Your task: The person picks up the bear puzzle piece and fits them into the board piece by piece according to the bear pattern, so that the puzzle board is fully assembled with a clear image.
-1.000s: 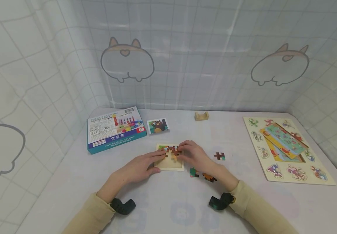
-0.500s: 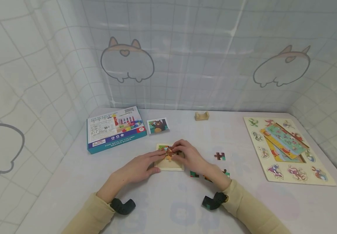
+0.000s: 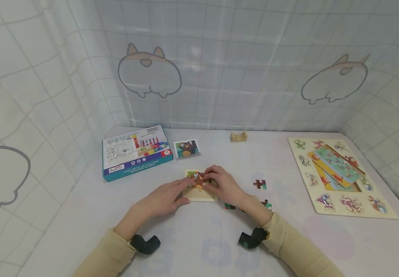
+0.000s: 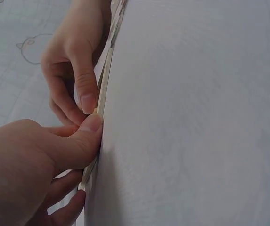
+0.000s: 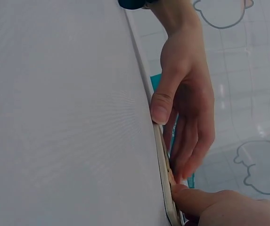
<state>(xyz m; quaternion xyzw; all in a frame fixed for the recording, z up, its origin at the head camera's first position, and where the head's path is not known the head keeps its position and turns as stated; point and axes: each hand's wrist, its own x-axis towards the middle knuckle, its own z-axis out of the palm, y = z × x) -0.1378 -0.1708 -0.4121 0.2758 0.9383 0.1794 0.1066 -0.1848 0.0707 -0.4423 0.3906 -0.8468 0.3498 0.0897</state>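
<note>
A small wooden puzzle tray (image 3: 199,199) lies on the table, with bear-picture pieces in its upper part. My left hand (image 3: 164,197) rests on its left side. The fingers are nearly straight and reach onto the pieces, while the thumb (image 5: 160,114) presses at the tray's near edge in the right wrist view. From the right, my right hand (image 3: 225,185) bends over the tray, thumb and fingertips on a brown bear puzzle piece (image 3: 200,181). Those fingertips partly hide the piece. In the left wrist view the right hand (image 4: 78,61) appears beyond the left hand (image 4: 26,165).
Loose puzzle pieces (image 3: 260,184) lie right of the tray, some under the right forearm. Behind stand a bear picture card (image 3: 187,148), a boxed bead set (image 3: 137,152) and a small wooden holder (image 3: 239,136). An animal board (image 3: 336,202) with stacked boards lies at right.
My right hand has moved left over the tray, bringing the bear piece beside the pieces at the upper left. Since half a second ago it has barely shifted. My left hand stays in place.
</note>
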